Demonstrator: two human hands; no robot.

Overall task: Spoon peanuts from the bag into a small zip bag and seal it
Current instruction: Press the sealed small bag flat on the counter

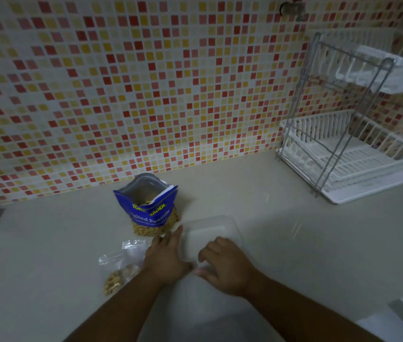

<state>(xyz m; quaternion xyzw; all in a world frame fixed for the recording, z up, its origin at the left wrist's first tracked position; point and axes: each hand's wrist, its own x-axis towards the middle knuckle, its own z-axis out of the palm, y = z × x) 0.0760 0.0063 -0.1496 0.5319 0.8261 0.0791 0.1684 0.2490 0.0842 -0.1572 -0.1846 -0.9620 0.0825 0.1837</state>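
My fingers are curling on the clear plastic box; left hand flat, holding nothing. I should be lifting gently.

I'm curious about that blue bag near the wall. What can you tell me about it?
The peanut bag is a glossy blue pouch with yellow and white lettering and a clear window low down showing peanuts. It stands upright on the counter, its top torn open and a silvery lining visible inside. Neither hand touches it; the left hand lies just in front.
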